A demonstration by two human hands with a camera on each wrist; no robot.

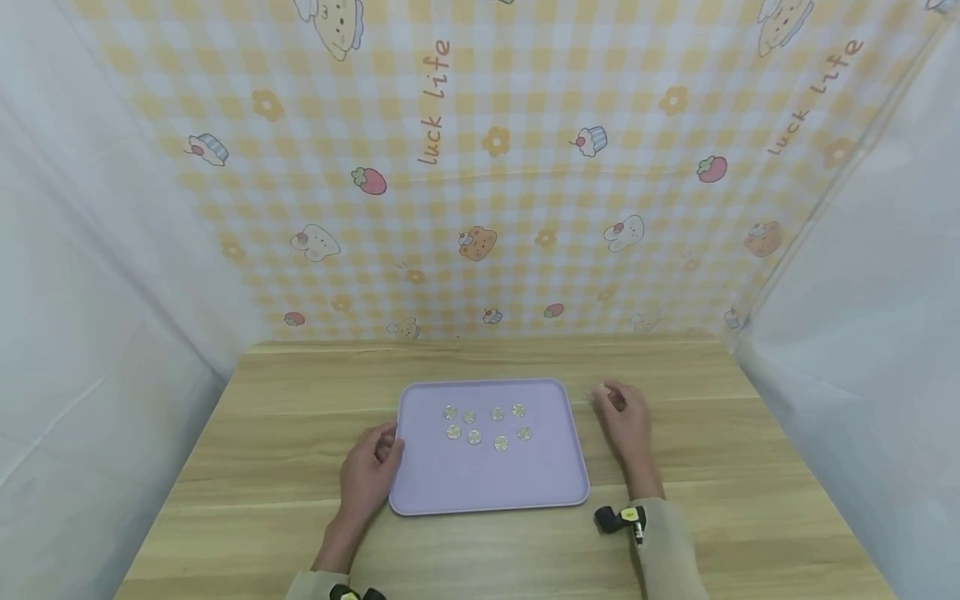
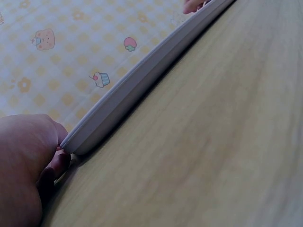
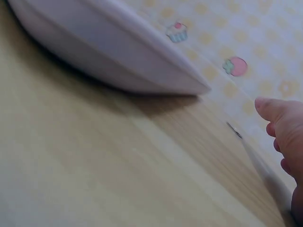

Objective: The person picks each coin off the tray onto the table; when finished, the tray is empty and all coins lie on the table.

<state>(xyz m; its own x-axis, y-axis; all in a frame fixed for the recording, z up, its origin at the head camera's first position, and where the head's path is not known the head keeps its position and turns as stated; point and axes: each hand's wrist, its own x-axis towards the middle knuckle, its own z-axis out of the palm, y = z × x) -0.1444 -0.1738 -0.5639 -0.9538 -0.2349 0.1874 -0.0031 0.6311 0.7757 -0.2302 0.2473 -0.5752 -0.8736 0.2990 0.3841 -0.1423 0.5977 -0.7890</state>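
Observation:
A shallow lilac tray (image 1: 450, 483) lies on the wooden table with several small, shiny, coin-like discs (image 1: 475, 437) in two loose rows on it. My left hand (image 1: 369, 471) pinches the tray's left edge; the left wrist view has the thumb side over the rim (image 2: 111, 101) and fingertips below it. Beyond the tray's right side, my right hand (image 1: 626, 417) hovers with loosely bent fingers. Just left of its fingertips, a small clear or shiny piece (image 1: 588, 394) lies on the table. The right wrist view shows this piece (image 3: 234, 130) apart from the thumb (image 3: 270, 109).
The wood-grain table (image 1: 300, 392) extends around the tray on every side. A yellow checked cloth (image 1: 525, 208) with cartoon prints hangs behind it. White sheets (image 1: 862, 333) close off both sides. Small black devices (image 1: 618, 518) are worn at both wrists.

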